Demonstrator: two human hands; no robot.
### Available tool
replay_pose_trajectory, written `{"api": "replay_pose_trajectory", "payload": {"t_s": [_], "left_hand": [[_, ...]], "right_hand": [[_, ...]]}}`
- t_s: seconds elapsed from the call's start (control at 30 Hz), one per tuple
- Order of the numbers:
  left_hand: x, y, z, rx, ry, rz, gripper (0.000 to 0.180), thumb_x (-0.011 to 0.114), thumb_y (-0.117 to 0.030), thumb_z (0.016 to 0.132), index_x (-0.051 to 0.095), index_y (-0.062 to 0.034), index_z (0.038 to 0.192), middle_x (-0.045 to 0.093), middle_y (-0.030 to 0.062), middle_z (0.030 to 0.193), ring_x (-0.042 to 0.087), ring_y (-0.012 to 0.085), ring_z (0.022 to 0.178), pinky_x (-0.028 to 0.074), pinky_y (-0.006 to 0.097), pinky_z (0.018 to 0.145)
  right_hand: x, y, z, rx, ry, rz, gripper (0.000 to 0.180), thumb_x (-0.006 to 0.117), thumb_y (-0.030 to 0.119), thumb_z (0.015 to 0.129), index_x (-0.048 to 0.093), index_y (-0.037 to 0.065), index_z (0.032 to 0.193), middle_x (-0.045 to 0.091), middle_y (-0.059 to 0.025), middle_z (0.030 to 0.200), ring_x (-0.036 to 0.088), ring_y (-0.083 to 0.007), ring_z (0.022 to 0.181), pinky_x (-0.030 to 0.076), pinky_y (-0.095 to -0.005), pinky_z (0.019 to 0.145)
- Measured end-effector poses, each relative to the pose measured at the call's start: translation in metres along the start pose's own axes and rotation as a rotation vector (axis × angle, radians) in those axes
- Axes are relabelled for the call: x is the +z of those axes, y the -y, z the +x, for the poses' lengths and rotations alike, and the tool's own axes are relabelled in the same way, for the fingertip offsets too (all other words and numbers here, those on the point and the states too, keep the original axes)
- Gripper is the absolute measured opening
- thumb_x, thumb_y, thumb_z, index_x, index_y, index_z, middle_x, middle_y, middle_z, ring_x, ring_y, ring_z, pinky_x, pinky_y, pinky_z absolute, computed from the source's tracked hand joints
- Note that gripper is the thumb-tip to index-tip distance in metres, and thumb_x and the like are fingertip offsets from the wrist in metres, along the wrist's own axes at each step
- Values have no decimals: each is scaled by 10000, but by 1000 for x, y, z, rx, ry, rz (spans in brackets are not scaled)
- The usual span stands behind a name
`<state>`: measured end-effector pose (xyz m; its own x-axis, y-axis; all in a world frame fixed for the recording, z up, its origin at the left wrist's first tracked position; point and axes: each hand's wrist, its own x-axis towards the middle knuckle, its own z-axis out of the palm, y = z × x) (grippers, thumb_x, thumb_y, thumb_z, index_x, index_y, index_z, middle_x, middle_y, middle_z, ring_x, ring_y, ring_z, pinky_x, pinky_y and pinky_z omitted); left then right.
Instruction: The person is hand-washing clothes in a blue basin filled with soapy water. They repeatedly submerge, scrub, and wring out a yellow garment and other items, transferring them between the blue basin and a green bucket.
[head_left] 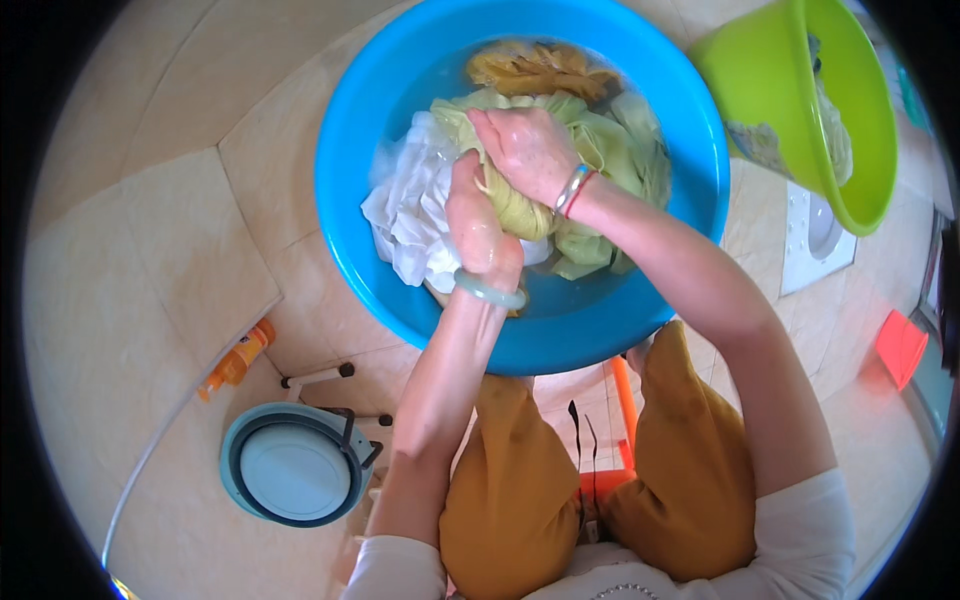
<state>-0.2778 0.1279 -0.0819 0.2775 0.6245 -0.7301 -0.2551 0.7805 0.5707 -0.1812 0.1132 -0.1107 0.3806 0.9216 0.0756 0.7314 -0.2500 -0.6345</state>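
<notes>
Together, both hands (528, 152) grasp yellow-green cloth (518, 210) in the blue basin (348, 160), alongside white cloth (412, 200) and brown cloth (535, 70).

Bright indoor light, fairly even; the source is out of frame, exact direction unclear. Beige tiles (150, 240) look warm and pale, low contrast. White laundry (408, 195) near washed out on top, folds still readable. Soft sheen along the rim of the blue basin (560, 350); its inner wall is darker at lower right. Small wet highlights on the left hand (472, 222), slight gloss on the pale green bangle (490, 291). Shadows soft, deepest between the legs of the mustard trousers (510, 480). Strong fisheye: tile joints bow, black corners, hazy right rim. Centre reasonably sharp; orange bottle (238, 358) softer, fine detail lost.
</notes>
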Motion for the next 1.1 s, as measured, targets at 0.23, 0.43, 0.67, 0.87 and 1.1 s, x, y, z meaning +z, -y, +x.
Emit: {"api": "replay_pose_trajectory", "payload": {"t_s": [0.23, 0.43, 0.67, 0.87, 1.1], "left_hand": [[-29, -6, 16, 40, 79, 113, 260, 421, -291, 998, 537, -82, 1099, 558, 21, 930, 552, 144, 906, 476, 301, 791], [-57, 7, 26, 128, 336, -74, 252, 402, -288, 1002, 524, -84, 1089, 550, 22, 927, 551, 142, 893, 476, 295, 787], [-11, 19, 12, -86, 61, 1, 242, 390, -263, 1008, 559, -93, 1041, 612, 42, 1008, 597, 170, 951, 486, 308, 851], [-55, 3, 34, -89, 286, -123, 266, 430, -304, 992, 572, -81, 957, 610, 41, 946, 588, 150, 868, 490, 292, 794], [1, -4, -10, -155, -59, -49, 217, 507, -290, 959, 563, -81, 944, 589, 18, 925, 574, 151, 852, 478, 306, 792]], "right_hand": [[-15, 60, -37, -271, -99, 7, 146, 640, 189, 812, 585, 54, 820, 506, -70, 783, 565, -262, 578, 487, -358, 469], [3, 43, -21, -243, -132, 142, 238, 583, 225, 890, 595, 69, 710, 584, -90, 729, 614, -271, 605, 487, -379, 490], [9, -5, -12, 91, -76, 56, 297, 528, 236, 937, 575, 55, 707, 610, -140, 758, 603, -342, 614, 486, -440, 527], [-12, 69, -56, -259, -52, 242, 162, 589, 230, 873, 568, 82, 812, 585, -77, 829, 607, -247, 587, 490, -366, 472], [2, -29, -7, 160, 122, 88, 276, 512, 295, 947, 605, 37, 916, 642, -200, 823, 631, -332, 703, 512, -410, 624]]}}
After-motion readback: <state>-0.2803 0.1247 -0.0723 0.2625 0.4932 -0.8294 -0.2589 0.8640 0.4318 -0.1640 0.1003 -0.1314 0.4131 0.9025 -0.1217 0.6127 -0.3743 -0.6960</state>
